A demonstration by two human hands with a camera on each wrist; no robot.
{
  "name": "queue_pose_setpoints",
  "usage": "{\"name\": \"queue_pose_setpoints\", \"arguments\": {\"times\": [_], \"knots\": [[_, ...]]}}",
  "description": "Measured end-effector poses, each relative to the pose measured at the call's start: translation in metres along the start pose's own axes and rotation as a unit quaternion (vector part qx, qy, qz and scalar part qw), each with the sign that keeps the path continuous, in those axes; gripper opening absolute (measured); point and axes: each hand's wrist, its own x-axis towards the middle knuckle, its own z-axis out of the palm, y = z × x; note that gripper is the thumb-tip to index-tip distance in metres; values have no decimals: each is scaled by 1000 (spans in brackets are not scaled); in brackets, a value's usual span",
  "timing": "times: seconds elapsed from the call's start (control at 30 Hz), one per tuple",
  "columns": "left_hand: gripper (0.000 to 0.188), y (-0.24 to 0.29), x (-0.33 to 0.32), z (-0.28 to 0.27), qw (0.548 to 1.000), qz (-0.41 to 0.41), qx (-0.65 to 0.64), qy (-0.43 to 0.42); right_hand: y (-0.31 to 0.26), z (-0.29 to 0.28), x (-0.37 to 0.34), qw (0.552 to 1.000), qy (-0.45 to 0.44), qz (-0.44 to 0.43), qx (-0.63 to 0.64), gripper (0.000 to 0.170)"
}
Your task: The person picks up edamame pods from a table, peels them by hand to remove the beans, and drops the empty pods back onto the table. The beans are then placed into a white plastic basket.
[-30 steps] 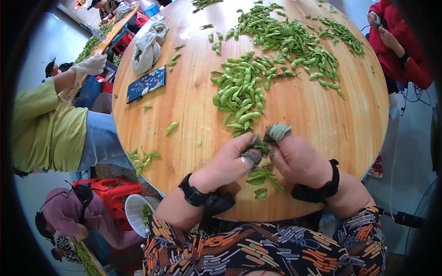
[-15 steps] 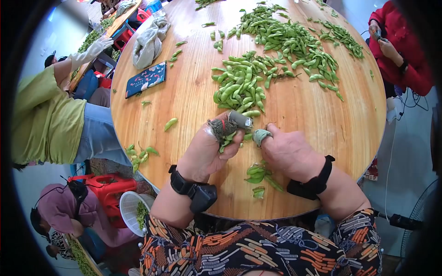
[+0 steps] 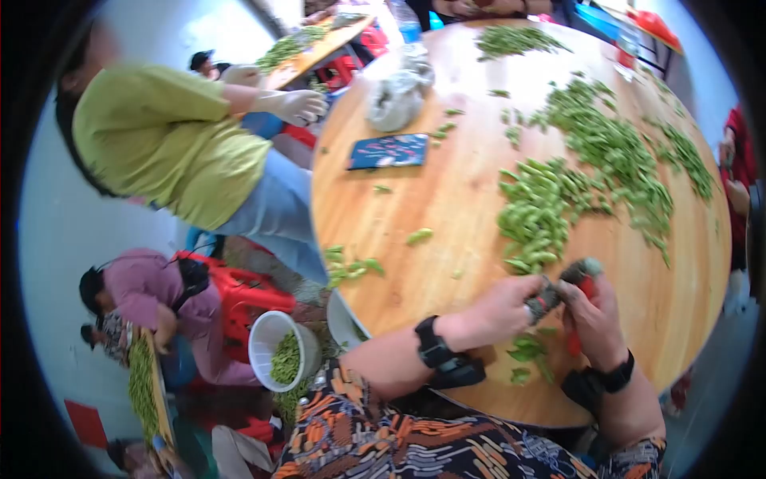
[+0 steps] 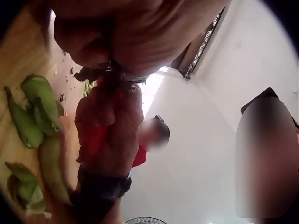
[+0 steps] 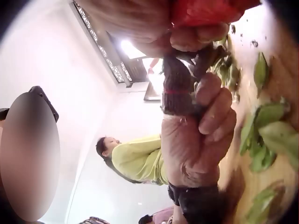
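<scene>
Both hands meet fingertip to fingertip over the near part of the round wooden table (image 3: 447, 287). My right hand (image 3: 600, 311) grips a red object (image 5: 201, 11), mostly hidden in the palm; its kind does not show. A greenish-grey cover (image 3: 586, 269) wraps a digit of this hand. Curled fingers of my left hand (image 3: 503, 307) pinch a small dark piece (image 4: 88, 73) at the meeting point; I cannot tell what it is. A dark knitted cover (image 5: 176, 88) with a red stripe sits on the left thumb. Below the hands lie loose green pods (image 5: 264, 135).
A heap of green soybean pods (image 3: 533, 215) lies just beyond the hands, with a larger spread (image 3: 610, 152) behind. A dark blue patterned case (image 3: 388, 152) and grey cloth (image 3: 395, 100) lie at the left. A white basket (image 3: 275, 343) with pods stands beside the table.
The head view has swung left. The left hand has come from apart back to the right fingertips, and a red object now shows in the right hand. Earlier green pods showed in the left hand.
</scene>
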Motion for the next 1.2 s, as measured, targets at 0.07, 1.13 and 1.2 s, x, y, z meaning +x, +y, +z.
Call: {"name": "queue_pose_setpoints", "arguments": {"times": [0.07, 1.13, 1.2], "knots": [[19, 9, -2, -1, 999, 27, -19, -1, 2, -2, 0, 999, 14, 16, 30, 9], [7, 20, -8, 0, 993, 9, -120, 13, 17, -16, 1, 963, -107, -173, -177, 19], [7, 23, -11, 1, 966, -43, -255, -10, 12, -16, -2, 963, -104, -199, -150, 24]]}}
